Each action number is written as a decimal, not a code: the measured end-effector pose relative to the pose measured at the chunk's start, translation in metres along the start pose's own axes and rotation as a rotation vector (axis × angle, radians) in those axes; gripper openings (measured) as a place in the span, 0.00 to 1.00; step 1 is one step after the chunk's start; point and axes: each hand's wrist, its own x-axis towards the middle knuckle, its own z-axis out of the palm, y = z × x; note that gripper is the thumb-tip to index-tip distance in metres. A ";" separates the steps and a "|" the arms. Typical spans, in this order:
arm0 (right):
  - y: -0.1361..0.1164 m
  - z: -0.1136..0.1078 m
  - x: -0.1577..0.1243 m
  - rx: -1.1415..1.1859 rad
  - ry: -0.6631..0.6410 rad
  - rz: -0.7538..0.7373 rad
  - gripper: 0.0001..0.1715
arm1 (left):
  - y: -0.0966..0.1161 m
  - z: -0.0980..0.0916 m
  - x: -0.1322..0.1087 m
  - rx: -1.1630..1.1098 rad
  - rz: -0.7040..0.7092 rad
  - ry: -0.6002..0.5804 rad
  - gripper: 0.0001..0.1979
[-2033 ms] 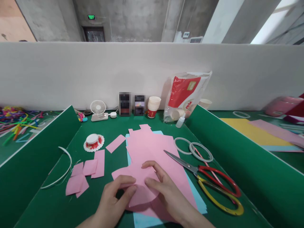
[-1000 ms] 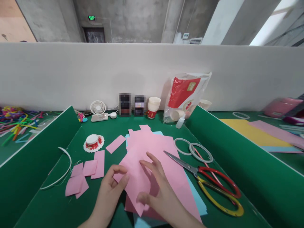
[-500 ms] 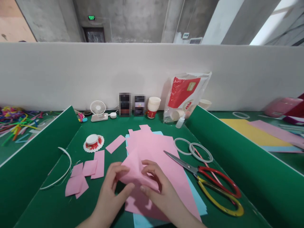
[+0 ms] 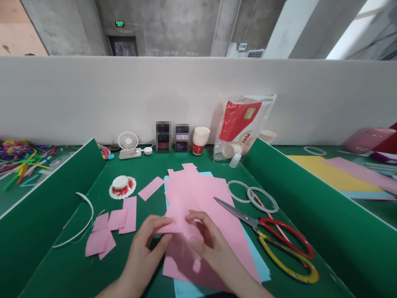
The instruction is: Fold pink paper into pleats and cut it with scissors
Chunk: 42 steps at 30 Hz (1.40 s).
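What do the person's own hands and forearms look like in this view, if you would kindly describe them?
Both the left hand and the right hand are bare, with no gloves, rings or bracelets visible. The left forearm and right forearm show no sleeve or watch before the picture's lower edge. Fingernail details are too small to tell.

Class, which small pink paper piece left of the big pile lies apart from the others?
The slanted strip between the red-and-white scalloped object and the pile; it lies alone, while the other pieces bunch together.
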 end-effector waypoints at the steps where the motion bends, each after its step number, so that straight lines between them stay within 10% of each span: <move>1: -0.001 0.000 0.000 0.020 -0.002 0.021 0.13 | -0.001 0.001 -0.001 -0.020 -0.031 0.006 0.08; 13: -0.012 0.001 0.001 0.310 -0.029 0.256 0.13 | 0.010 0.000 -0.004 -0.022 -0.200 -0.030 0.10; 22: -0.011 -0.005 0.003 0.088 -0.028 0.141 0.10 | 0.006 0.003 -0.006 -0.033 -0.119 -0.054 0.04; 29: -0.009 -0.002 0.004 0.260 0.034 0.269 0.32 | 0.006 0.003 -0.008 0.027 -0.032 -0.170 0.05; 37: -0.009 0.001 0.003 0.465 -0.132 0.298 0.19 | 0.005 0.003 -0.006 -0.042 -0.135 -0.091 0.05; 42: 0.003 0.002 0.003 0.162 0.072 0.158 0.26 | 0.005 0.003 -0.004 -0.066 -0.171 -0.069 0.03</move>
